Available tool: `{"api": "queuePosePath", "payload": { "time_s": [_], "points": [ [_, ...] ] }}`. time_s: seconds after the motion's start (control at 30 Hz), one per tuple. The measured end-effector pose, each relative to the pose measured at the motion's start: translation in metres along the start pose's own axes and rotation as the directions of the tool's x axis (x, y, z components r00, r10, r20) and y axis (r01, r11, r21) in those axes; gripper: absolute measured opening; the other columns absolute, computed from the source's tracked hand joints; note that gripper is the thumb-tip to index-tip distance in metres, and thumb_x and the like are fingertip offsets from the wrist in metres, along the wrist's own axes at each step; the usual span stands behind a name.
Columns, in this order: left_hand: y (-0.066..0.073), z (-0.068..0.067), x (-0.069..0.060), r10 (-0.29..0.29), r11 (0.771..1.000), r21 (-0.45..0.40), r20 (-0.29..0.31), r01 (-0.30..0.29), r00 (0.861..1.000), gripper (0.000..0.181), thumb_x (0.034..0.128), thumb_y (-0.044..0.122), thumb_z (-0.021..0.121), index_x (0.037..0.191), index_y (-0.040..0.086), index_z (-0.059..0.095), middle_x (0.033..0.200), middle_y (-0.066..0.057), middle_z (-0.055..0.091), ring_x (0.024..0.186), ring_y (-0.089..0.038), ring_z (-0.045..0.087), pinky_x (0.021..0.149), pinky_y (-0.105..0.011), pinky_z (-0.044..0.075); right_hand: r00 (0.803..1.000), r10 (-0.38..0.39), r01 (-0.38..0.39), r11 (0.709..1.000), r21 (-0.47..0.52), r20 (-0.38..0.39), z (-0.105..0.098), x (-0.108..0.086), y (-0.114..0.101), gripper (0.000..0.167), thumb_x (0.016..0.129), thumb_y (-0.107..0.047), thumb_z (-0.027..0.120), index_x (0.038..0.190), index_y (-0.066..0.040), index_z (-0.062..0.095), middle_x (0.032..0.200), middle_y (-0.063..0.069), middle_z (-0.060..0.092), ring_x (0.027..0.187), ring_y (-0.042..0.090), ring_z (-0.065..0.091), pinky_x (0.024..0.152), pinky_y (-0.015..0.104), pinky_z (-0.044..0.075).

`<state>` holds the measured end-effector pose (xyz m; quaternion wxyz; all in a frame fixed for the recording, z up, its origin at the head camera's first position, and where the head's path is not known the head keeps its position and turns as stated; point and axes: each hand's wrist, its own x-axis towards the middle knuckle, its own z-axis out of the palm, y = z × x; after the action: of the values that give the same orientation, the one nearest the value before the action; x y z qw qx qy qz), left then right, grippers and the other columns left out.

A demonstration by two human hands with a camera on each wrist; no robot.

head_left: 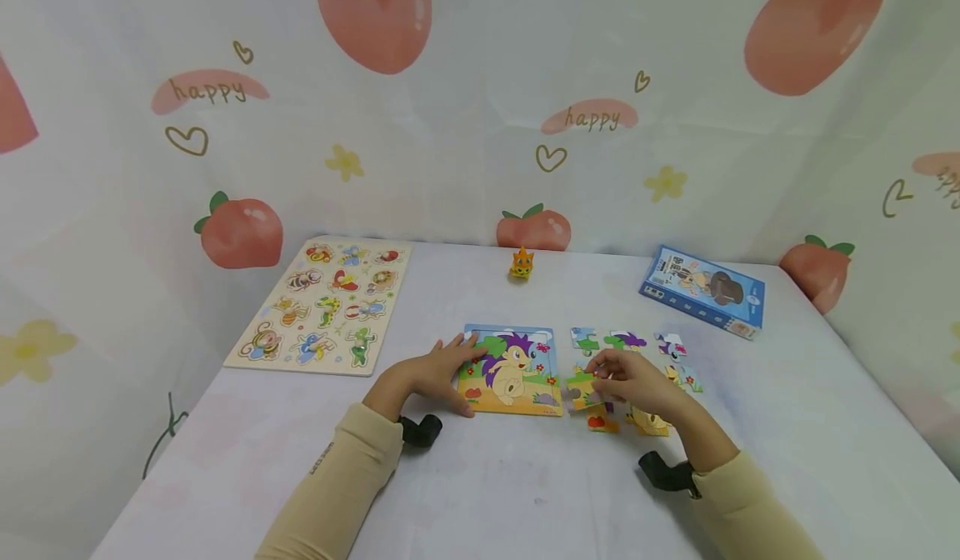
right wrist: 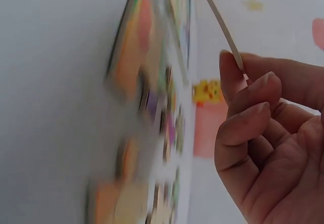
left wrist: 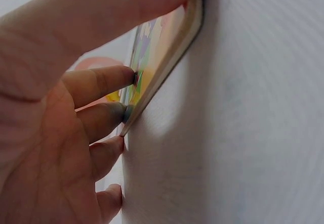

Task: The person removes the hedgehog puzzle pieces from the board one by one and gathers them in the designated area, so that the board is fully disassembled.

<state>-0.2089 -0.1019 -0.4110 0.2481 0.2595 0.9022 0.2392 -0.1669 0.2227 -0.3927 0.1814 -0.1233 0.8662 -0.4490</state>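
Note:
My left hand rests on the left side of a puzzle board with a purple-spined hedgehog picture. In the left wrist view its fingers are fairly straight, some tips touching the board's edge. To the right of the board, my right hand pinches a yellow-and-green puzzle piece between thumb and fingers. The right wrist view shows that piece edge-on as a thin strip, lifted off the table. Loose puzzle pieces lie around and beyond the right hand, some partly hidden by it.
A wooden peg board with insect pictures lies at the left. A small orange-and-yellow toy figure stands behind the puzzle board. At the back right lies a blue box. A printed curtain hangs behind the white table.

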Motion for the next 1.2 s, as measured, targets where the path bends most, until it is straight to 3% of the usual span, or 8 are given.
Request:
{"api": "queuePosePath", "payload": {
  "time_s": [0.5,0.93,1.2],
  "points": [
    [-0.002,0.001,0.001,-0.004,1.000,0.010,-0.009,0.004,1.000,0.096,0.0684,0.036,0.081,0.147,0.023,0.029,0.159,-0.001,0.007,0.147,-0.022,-0.003,0.118,-0.047,-0.001,0.985,0.086,-0.091,0.995,-0.030,-0.148,-0.032,-0.053,0.029,0.030,0.094,-0.010,0.052,0.119,0.006,0.053,0.084,0.009,0.057,0.063,0.016,0.048,0.054,0.022,0.043],
    [-0.001,-0.001,0.000,0.010,1.000,0.012,0.001,-0.010,1.000,0.097,0.0680,0.036,0.082,0.147,0.021,0.029,0.159,-0.003,0.007,0.146,-0.024,-0.003,0.118,-0.048,-0.001,0.928,0.248,-0.269,0.962,-0.039,-0.278,-0.050,-0.088,0.056,0.038,0.096,-0.016,0.050,0.126,0.008,0.049,0.086,0.006,0.052,0.061,0.012,0.046,0.052,0.023,0.041],
    [-0.001,0.000,-0.001,-0.007,1.000,-0.001,0.011,0.007,1.000,0.097,0.0684,0.035,0.082,0.148,0.023,0.027,0.159,0.000,0.005,0.146,-0.023,-0.004,0.117,-0.050,0.000,0.905,0.308,-0.326,0.945,-0.013,-0.293,-0.053,-0.095,0.072,0.039,0.096,-0.014,0.049,0.126,0.009,0.047,0.085,0.004,0.052,0.060,0.011,0.045,0.052,0.023,0.041]
  ]
}}
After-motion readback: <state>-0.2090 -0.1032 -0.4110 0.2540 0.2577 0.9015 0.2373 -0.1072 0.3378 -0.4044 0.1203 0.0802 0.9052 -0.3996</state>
